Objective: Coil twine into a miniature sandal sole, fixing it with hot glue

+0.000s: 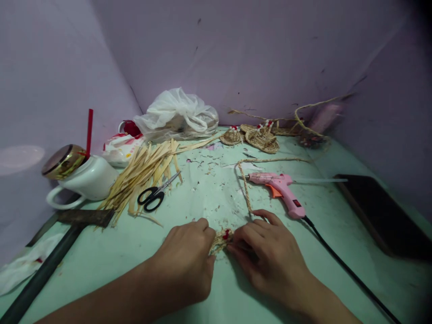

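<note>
Both hands meet at the near middle of the pale green table point(101, 252). My left hand point(187, 258) and my right hand point(266, 254) have their fingers curled and pinch a small woven straw piece point(221, 239) with a red bead between them. A jute twine point(245, 189) runs from this piece away across the table. A pink glue gun point(280, 189) lies just beyond my right hand, its black cord point(344, 265) trailing to the right.
Black-handled scissors point(153, 196) and a pile of straw strips point(145, 173) lie left of centre. A white mug with a gold lid point(81, 177), a hammer point(64, 234), plastic bags point(177, 114), small woven sandals point(259, 137) and a dark tablet point(381, 211) ring the table.
</note>
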A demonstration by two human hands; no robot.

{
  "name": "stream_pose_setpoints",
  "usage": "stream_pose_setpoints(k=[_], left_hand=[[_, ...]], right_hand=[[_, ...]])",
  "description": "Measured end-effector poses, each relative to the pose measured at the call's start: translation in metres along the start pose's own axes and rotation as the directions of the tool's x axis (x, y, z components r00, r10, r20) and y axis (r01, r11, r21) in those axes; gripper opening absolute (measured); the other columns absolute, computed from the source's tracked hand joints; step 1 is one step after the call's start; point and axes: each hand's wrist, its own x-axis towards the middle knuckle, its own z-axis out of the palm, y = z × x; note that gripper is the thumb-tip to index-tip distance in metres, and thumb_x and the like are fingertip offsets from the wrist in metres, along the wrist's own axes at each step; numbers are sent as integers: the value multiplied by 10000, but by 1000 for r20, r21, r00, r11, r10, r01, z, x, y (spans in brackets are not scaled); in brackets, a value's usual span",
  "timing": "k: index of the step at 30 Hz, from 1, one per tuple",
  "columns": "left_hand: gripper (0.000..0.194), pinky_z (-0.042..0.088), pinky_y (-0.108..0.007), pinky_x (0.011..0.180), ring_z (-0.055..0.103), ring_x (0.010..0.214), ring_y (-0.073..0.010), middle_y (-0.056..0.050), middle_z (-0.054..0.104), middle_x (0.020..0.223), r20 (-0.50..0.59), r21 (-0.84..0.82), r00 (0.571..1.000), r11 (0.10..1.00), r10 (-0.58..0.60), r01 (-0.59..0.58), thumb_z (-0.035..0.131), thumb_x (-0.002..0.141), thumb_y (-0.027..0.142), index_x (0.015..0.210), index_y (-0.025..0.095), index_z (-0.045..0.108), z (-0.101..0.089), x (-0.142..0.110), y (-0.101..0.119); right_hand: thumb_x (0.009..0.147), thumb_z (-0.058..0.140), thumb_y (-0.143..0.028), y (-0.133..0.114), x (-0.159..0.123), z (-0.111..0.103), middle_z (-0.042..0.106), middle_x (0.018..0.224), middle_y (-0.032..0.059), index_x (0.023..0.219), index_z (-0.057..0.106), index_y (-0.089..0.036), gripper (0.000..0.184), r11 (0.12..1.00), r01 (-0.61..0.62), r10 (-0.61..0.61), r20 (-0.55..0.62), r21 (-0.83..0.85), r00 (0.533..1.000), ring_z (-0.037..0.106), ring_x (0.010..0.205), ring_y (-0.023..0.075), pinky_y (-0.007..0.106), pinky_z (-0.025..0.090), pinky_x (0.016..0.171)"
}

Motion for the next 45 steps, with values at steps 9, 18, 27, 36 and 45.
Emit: stream_pose_setpoints(k=[9, 18, 27, 36, 45], left_hand=[[250, 451, -402, 722, 577, 876, -274, -103, 593, 967, -10, 29, 1000, 999, -30, 30, 440, 798, 292, 964, 179, 590, -1, 0, 8], [154, 382, -257, 594, 567, 691, -165, -30, 631, 756, 12, -235, 1000, 972, 2, 1, 494, 724, 177, 774, 193, 638, -7, 8, -22], [217, 337, -233, 515, 513, 561, -129, -10, 629, 626, -3, -298, 1000, 954, -20, 18, 482, 701, 171, 771, 196, 686, 0, 14, -23], [225, 343, -223, 483, 505, 537, -126, -17, 629, 601, -2, -375, 1000, 927, 7, -7, 491, 674, 153, 770, 173, 694, 3, 16, -26], [171, 302, -211, 442, 465, 501, -110, 3, 548, 547, -40, -334, 997, 940, 66, -76, 481, 671, 128, 700, 170, 644, 3, 15, -26]], right_hand=[[787, 536, -139, -5, -3, 7, 590, 521, -27, 631, 572, -178, 165, 1000, -10, 10, -36, 12, 999, 515, 510, 128, 373, 367, 826], [778, 550, -130, -8, -3, 3, 604, 675, 39, 681, 583, -171, 111, 1000, 11, -12, -19, -26, 1000, 516, 665, 186, 418, 372, 794], [760, 575, -123, -15, -1, 8, 625, 920, 119, 791, 583, -157, 46, 998, 61, -62, -33, -23, 998, 513, 797, 242, 403, 396, 714], [747, 575, -118, -14, -1, 16, 663, 833, 73, 826, 568, -175, 97, 996, 94, -94, -24, -3, 995, 555, 733, 223, 374, 426, 675], [747, 574, -164, -20, 0, 21, 668, 829, 61, 903, 542, -188, 161, 1000, -2, 2, -47, -1, 999, 604, 719, 218, 316, 455, 575]])
